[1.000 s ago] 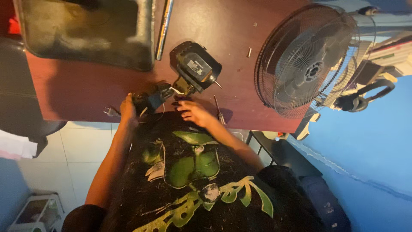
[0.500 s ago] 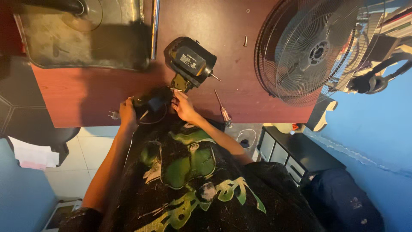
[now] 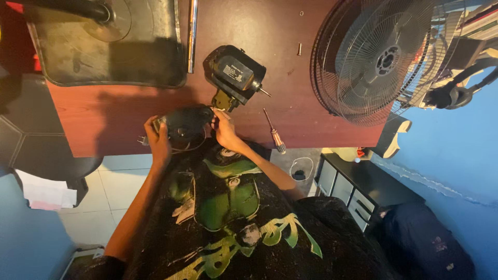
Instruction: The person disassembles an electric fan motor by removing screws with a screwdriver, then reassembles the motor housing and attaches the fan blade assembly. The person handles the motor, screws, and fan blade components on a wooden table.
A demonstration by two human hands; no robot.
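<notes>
bench: reddish-brown bench (image 3: 290, 57), its near edge lying just in front of the person's torso.
room: pale tiled floor (image 3: 119, 181) showing below the bench edge; blue wall (image 3: 451, 150) on the right; dark drawer unit (image 3: 358, 192) standing under the bench's right end.
on bench: grey tray (image 3: 104, 52) lying far left, metal rod (image 3: 192, 31) lying along its right rim; fan guard (image 3: 373, 57) sitting far right; screwdriver (image 3: 274, 130) lying near the front edge, right of the hands; small screw (image 3: 299, 49) lying apart, further back.
motor: black fan motor (image 3: 234, 73) sitting mid-bench, shaft pointing right, its bracket pointing toward the hands.
housing: dark housing part (image 3: 185, 123) sitting at the bench's front edge, between the two hands, just below the motor.
left hand: left hand (image 3: 157, 139) gripping the housing's left end, fingers curling round it.
right hand: right hand (image 3: 225, 129) reaching to the housing's right end by the motor bracket; fingers pressing together on something small and pale, cannot tell what.
change: view has been shifting since a second ago; motor now sitting a little further from the hands; both hands staying on the housing; screwdriver not moving.
</notes>
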